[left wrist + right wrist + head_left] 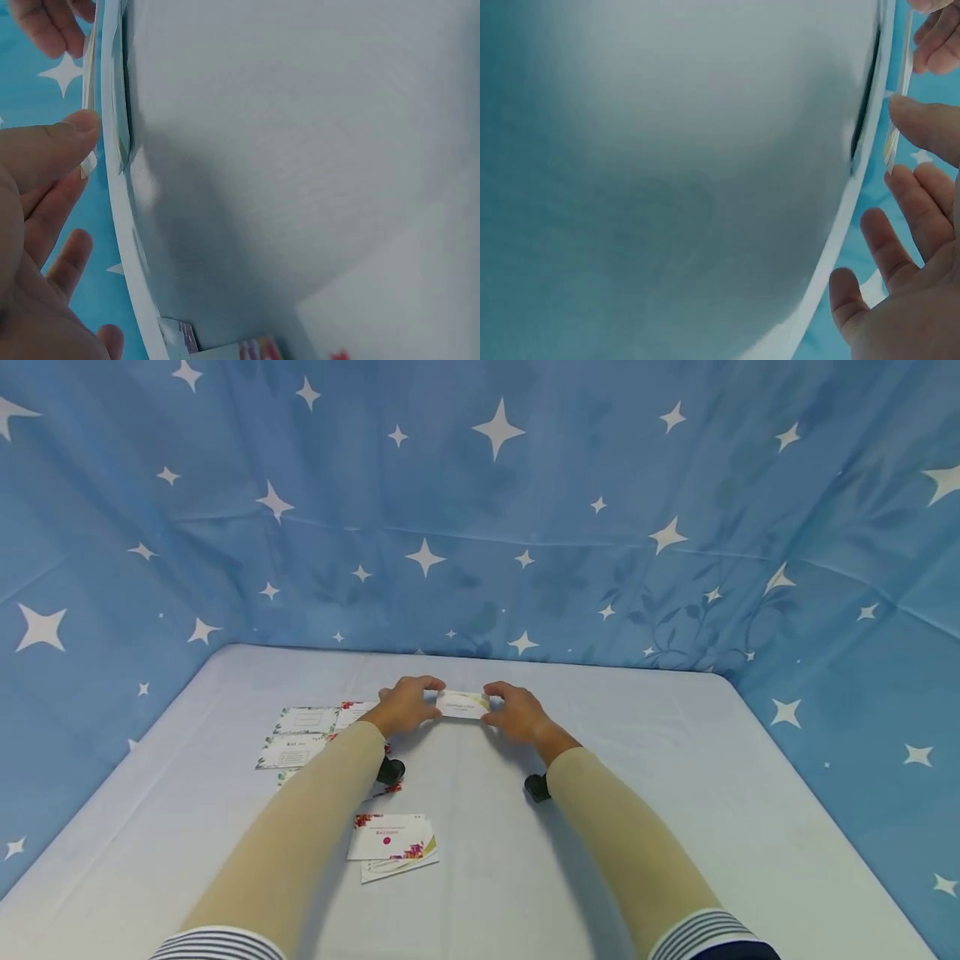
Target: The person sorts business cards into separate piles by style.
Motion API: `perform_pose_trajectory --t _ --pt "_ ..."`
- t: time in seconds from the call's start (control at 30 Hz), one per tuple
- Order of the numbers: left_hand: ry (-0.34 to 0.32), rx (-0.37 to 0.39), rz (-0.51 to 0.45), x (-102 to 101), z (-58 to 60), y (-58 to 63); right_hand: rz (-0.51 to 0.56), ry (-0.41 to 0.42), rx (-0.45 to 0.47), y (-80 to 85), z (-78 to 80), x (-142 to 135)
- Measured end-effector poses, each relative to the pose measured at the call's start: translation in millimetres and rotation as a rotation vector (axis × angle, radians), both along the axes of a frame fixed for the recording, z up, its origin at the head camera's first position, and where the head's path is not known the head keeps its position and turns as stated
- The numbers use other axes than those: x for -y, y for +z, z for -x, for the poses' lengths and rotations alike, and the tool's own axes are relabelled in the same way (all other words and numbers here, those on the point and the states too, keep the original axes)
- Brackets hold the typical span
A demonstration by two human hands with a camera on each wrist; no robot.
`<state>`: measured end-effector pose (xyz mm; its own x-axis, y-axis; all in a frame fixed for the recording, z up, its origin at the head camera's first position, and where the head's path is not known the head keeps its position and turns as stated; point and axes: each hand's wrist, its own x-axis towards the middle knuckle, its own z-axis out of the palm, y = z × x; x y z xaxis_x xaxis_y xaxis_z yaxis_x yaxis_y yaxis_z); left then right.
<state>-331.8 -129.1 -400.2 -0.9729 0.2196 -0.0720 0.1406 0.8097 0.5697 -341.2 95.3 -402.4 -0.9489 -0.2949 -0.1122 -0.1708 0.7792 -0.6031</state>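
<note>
Near the far edge of the table, a white card [462,705] with gold corner curves and a line of print is held up between both hands. Its left end is pinched between thumb and fingers of the left hand [408,704]; the right hand [517,712] pinches the other end. Seen edge-on in the left wrist view, the card [89,82] shows layered edges, like a thin stack. In the right wrist view the thumb [926,127] and forefinger meet at its lower end, with the other fingers spread.
Left of the arms, several floral cards [292,751] lie in rows, partly hidden by the left sleeve [300,827]. Closer in, a red-flowered card [390,837] overlaps a gold-edged card [401,867]. A blue star-patterned cloth [465,527] hangs behind the white table [637,735].
</note>
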Motion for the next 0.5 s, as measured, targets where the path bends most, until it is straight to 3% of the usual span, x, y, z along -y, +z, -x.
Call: perform_pose_trajectory --t 0.27,0.5 --pt "0.000 0.039 -0.006 0.0 4.2 -2.5 -0.010 0.005 0.013 -6.7 5.8 -0.4" --pt "0.015 0.020 0.030 -6.9 7.3 -2.4 -0.064 0.014 -0.008 -6.3 8.7 0.2"
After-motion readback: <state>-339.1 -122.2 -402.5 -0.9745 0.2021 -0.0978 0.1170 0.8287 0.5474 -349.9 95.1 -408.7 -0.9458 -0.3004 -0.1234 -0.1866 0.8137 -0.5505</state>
